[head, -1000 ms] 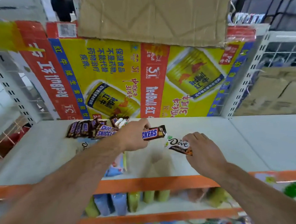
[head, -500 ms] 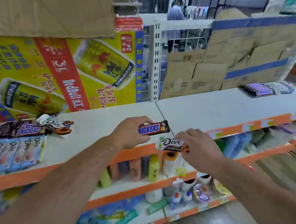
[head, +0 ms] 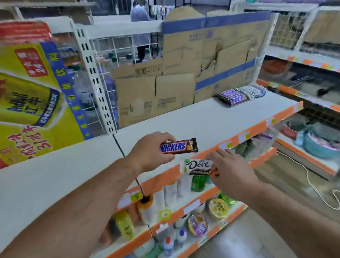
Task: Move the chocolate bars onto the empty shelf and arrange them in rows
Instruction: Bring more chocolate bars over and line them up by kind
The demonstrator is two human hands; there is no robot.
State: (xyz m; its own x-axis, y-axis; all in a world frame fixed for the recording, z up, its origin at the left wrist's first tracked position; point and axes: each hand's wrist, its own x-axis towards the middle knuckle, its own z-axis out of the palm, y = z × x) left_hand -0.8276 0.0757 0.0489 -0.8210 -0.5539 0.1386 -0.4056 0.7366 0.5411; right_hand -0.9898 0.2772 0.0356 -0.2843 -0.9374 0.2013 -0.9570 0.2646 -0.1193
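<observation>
My left hand (head: 148,151) grips a brown Snickers bar (head: 179,146) by its left end, held level over the front of the white shelf (head: 206,120). Just below and to the right, my right hand (head: 230,170) pinches a white Dove bar (head: 197,166) in front of the shelf's orange edge. At the shelf's far right corner lies a row of Snickers bars (head: 233,96) side by side, with a row of pale Dove bars (head: 252,91) next to them.
Flattened cardboard boxes (head: 190,72) stand along the back of the shelf. A yellow Red Bull carton (head: 21,98) backs the shelf section to the left. Lower shelves hold bottles and packets (head: 195,216). A person (head: 138,8) stands far behind. A white cable (head: 318,191) lies on the floor.
The view has swung right, from the left shelf section to the right one. Both hands have carried their bars along to the right; the pile of bars on the left shelf is out of view.
</observation>
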